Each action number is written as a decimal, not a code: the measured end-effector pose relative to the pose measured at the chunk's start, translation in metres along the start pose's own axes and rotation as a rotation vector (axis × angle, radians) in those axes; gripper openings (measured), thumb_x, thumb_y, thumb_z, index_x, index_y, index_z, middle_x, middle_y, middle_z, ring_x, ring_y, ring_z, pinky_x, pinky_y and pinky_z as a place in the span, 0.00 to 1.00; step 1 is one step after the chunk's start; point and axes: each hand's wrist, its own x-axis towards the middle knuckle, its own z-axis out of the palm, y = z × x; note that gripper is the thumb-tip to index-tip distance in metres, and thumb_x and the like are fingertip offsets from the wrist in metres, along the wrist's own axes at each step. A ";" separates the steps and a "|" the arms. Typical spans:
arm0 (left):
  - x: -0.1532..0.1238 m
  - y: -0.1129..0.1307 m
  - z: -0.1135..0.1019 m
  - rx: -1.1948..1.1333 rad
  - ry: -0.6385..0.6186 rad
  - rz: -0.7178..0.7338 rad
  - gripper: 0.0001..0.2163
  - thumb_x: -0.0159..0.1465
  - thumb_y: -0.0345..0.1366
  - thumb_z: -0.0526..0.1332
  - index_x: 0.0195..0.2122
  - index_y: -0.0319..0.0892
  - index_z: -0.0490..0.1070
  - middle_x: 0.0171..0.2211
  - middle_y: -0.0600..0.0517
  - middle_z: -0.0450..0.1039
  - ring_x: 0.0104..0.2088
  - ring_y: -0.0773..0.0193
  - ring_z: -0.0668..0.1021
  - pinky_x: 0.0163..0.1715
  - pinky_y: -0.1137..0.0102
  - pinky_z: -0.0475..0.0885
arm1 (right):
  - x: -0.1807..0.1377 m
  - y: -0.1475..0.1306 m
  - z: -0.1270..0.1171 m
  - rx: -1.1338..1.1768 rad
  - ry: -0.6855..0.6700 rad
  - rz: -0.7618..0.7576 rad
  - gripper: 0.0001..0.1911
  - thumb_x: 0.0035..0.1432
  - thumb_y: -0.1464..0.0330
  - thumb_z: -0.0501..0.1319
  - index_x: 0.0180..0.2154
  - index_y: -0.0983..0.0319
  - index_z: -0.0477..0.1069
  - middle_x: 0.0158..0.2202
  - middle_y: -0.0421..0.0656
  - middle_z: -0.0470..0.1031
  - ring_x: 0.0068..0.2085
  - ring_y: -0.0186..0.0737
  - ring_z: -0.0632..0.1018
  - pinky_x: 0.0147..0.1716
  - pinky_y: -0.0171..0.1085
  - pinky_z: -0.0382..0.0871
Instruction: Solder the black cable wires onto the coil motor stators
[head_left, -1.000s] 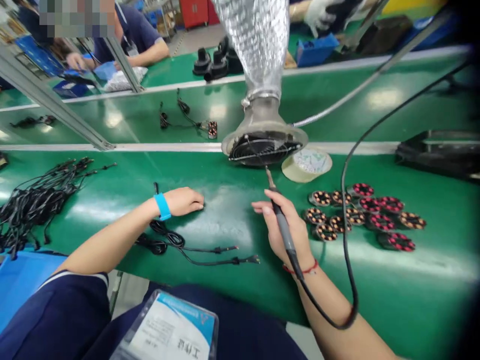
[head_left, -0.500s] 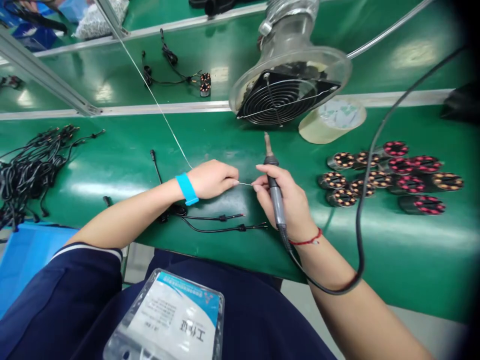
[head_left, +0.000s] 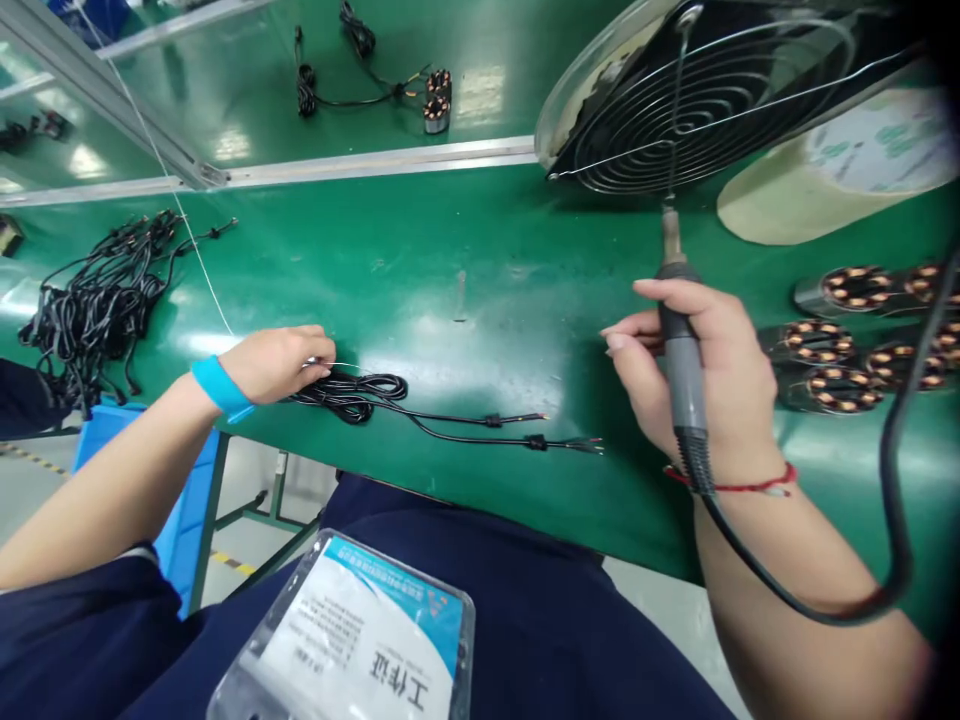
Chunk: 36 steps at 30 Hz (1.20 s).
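Note:
My left hand [head_left: 276,362], with a blue wristband, pinches a thin silvery solder wire [head_left: 206,270]. A short end of the wire sticks out past the fingertips, and the rest runs up to the upper left. Just beneath and beside these fingers lies a coiled black cable [head_left: 349,400]. Two of its leads stretch right and end in bare wires. My right hand [head_left: 724,375] is wrapped around the grey handle of a soldering iron [head_left: 684,375]. The iron's tip points up, close under the fan's grille. Thumb and index finger are apart.
A round fume-extractor fan [head_left: 675,110] hangs at upper right, beside a roll of tape [head_left: 787,195]. Wound motor stators [head_left: 836,388] stand at right. Black cables [head_left: 105,290] are heaped at left. A stator with leads [head_left: 437,105] lies behind the metal rail.
My left hand has moved left, away from my right hand, over the coiled cable. My right hand has let go of the solder wire's end and keeps the iron. The view has shifted closer.

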 end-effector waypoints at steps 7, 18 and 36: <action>0.000 0.004 0.010 -0.004 0.093 -0.003 0.11 0.64 0.35 0.49 0.39 0.40 0.71 0.38 0.47 0.72 0.34 0.62 0.74 0.38 0.68 0.68 | -0.001 0.002 0.002 0.016 0.011 0.041 0.22 0.55 0.66 0.62 0.52 0.56 0.69 0.34 0.43 0.79 0.31 0.39 0.80 0.39 0.44 0.77; -0.011 0.006 -0.015 0.196 0.307 -0.176 0.15 0.66 0.38 0.51 0.49 0.41 0.70 0.46 0.44 0.73 0.40 0.55 0.77 0.38 0.65 0.70 | 0.001 0.001 -0.001 0.029 0.043 0.033 0.21 0.55 0.69 0.62 0.52 0.58 0.70 0.34 0.44 0.78 0.34 0.40 0.80 0.40 0.44 0.75; 0.042 0.112 0.017 0.038 0.366 0.479 0.10 0.69 0.34 0.52 0.37 0.41 0.73 0.33 0.52 0.74 0.31 0.67 0.76 0.30 0.72 0.67 | 0.007 -0.013 -0.060 -0.090 0.117 -0.046 0.19 0.64 0.64 0.57 0.57 0.55 0.67 0.44 0.42 0.81 0.41 0.41 0.83 0.45 0.45 0.77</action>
